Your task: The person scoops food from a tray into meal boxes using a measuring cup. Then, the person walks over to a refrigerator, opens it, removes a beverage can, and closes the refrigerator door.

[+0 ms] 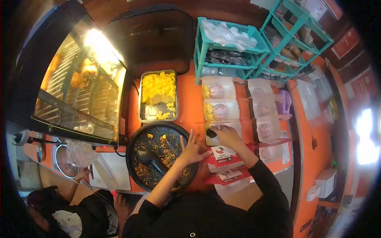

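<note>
My right hand [227, 136] is closed on a small black object [211, 133], its kind unclear, inside an open paper food box [236, 127]. Beside it my left hand [192, 151] hovers with fingers spread over the right rim of a big black mortar [139, 137], holding nothing. Brown crumbly paste and yellow bits lie in the mortar, with a dark pestle [158, 163] resting across it. Farther back, more open boxes [233, 109] hold paper-wrapped rounds [220, 112] and yellow food pieces [208, 111]. Just in front of my right hand is a red printed box flap [223, 154].
A metal tray [149, 115] of yellow food [158, 87] stands behind the mortar. At left is a lit glass display cabinet [79, 79]; teal racks [202, 51] stand at the back. Another person [75, 210] works at lower left, near a cutting board [115, 170].
</note>
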A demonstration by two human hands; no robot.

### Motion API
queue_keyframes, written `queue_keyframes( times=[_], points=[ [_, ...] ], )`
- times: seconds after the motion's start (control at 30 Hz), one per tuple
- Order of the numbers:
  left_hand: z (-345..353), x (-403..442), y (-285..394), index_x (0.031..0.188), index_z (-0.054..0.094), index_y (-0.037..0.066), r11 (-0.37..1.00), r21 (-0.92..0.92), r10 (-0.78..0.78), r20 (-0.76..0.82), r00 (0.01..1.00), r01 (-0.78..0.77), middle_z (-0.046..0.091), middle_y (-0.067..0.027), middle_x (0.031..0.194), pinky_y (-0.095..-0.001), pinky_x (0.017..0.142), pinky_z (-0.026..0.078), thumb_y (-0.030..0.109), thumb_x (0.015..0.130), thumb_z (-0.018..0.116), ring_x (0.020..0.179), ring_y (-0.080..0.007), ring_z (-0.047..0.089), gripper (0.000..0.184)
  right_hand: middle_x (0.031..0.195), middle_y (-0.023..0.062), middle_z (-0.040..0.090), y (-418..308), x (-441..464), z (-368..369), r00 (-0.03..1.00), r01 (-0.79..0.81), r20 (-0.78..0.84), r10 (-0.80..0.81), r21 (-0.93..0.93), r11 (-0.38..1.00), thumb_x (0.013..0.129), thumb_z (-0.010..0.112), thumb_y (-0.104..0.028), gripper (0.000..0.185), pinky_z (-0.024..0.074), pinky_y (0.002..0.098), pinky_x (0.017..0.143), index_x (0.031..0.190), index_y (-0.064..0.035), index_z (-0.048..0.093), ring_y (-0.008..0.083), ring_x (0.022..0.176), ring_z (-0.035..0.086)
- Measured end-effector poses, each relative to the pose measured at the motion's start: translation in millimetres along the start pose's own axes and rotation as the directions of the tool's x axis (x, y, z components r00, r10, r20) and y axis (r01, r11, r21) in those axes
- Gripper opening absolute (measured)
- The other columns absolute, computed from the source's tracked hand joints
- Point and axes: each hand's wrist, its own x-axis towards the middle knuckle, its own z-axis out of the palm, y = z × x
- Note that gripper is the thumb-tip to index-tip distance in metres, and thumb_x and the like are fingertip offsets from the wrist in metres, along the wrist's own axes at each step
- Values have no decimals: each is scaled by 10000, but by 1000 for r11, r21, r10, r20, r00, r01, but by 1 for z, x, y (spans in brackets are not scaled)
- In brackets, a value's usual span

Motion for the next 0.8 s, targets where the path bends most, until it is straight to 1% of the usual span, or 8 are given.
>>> queue_keyframes(
  times=[0.13, 0.27, 0.33, 0.43, 0.47, 0.5, 0.57, 0.8],
  points=[
    [1, -15, -9, 1233, 556, 100, 999, -35, 24, -149, 989, -30, 412, -161, 1382, -671, 1057, 1, 444, 861, 589, 1433, -343, 143, 507, 902, 189, 653, -13, -2, -78, 936, -248, 310, 166, 248, 936, 850, 469, -83, 405, 489, 465, 720, 1248, -137, 512, 354, 817, 648],
    [-8, -20, -5, 1069, 590, 56, 997, -74, 6, -321, 947, -31, 511, -147, 1192, -573, 1058, 221, 185, 849, 617, 1321, -359, 372, 257, 773, 149, 628, 8, 6, -116, 988, -33, 152, -40, 450, 892, 872, 465, -120, 356, 476, 417, 669, 1225, -120, 512, 279, 723, 633],
    [-11, -20, -5, 1073, 583, 51, 987, -153, -17, -336, 942, -37, 517, -149, 1178, -527, 1039, 268, 161, 827, 632, 1276, -364, 411, 274, 722, 103, 583, 5, 22, -150, 953, -275, 277, 125, 608, 745, 880, 478, -148, 321, 462, 367, 643, 1193, -87, 516, 206, 678, 586],
    [-18, -14, -4, 1124, 556, 43, 962, -271, -94, -401, 911, -20, 519, -157, 1179, -465, 1011, 332, 131, 792, 655, 1216, -372, 454, 358, 681, 79, 539, 41, 46, -124, 963, -262, 201, 176, 574, 776, 876, 486, -156, 319, 457, 350, 630, 1179, -57, 510, 175, 649, 557],
    [-21, -10, -2, 1172, 537, 40, 950, -314, -152, -452, 879, 3, 515, -162, 1194, -448, 1000, 348, 125, 778, 663, 1201, -374, 459, 422, 929, 246, 635, 50, 52, -119, 950, -297, 254, 182, 557, 775, 852, 500, -179, 335, 474, 427, 781, 1122, 13, 556, 349, 878, 632],
    [-29, -5, 4, 1172, 537, 40, 951, -309, -145, -454, 879, -3, 515, -162, 1194, -448, 1000, 348, 125, 778, 663, 1201, -374, 459, 422, 929, 246, 635, 63, 57, -105, 951, -296, 247, 185, 558, 775, 852, 500, -179, 335, 474, 427, 781, 1122, 13, 556, 349, 878, 632],
    [-47, 5, 19, 1271, 477, 43, 983, -176, -58, -540, 840, -45, 494, -171, 1267, -480, 1031, 320, 137, 777, 648, 1252, -385, 423, 532, 947, 262, 648, 89, 67, -66, 894, -347, 376, 241, 242, 906, 813, 524, -213, 354, 486, 454, 775, 1062, 26, 604, 376, 879, 648],
    [-45, 26, 30, 1244, 523, 71, 957, -72, 243, -323, 915, -280, 555, -160, 1228, -494, 1078, 259, 229, 856, 573, 1272, -322, 434, 421, 936, 285, 634, 68, 66, -47, 876, -433, 345, 337, 257, 864, 846, 495, -201, 285, 494, 477, 756, 1043, -16, 588, 404, 876, 642]
  ],
)
